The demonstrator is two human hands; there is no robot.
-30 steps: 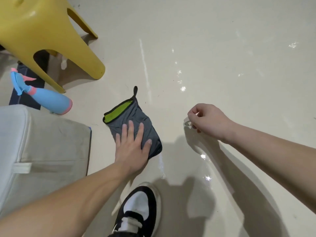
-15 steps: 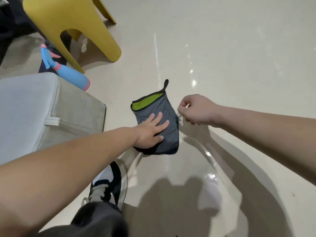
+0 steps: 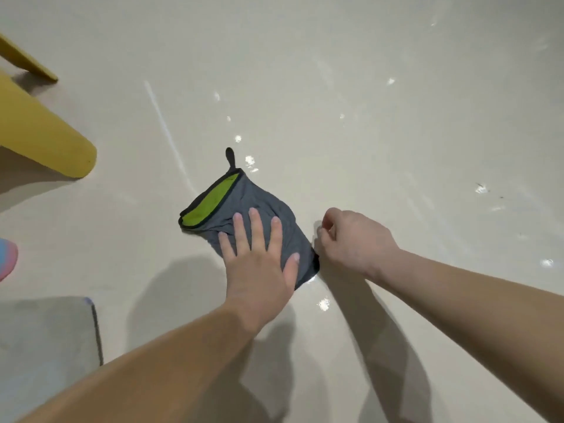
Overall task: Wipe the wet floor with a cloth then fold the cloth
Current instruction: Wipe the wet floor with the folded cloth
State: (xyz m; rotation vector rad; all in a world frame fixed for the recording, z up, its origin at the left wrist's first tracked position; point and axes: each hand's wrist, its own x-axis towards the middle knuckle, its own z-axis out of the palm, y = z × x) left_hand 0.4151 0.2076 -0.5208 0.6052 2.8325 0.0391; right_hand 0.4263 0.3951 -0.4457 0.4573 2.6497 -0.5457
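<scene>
A grey cloth (image 3: 262, 206) with a lime-green inner side and a black hanging loop lies folded on the glossy cream floor (image 3: 366, 102). My left hand (image 3: 259, 264) presses flat on the cloth's near half, fingers spread and straight. My right hand (image 3: 351, 242) sits at the cloth's right edge with its fingers curled, pinching the fabric near the near-right corner. The pinch itself is partly hidden under the hand. Small wet spots glint on the floor around and beyond the cloth.
Yellow plastic stool legs (image 3: 39, 135) stand at the left. A blue and pink spray bottle (image 3: 6, 257) pokes in at the left edge. A grey cushioned seat (image 3: 45, 346) fills the lower left.
The view has swung toward the cloth, and the shoe has dropped out of sight. My right hand has closed in on the cloth's right edge. My left hand stays pressed on it.
</scene>
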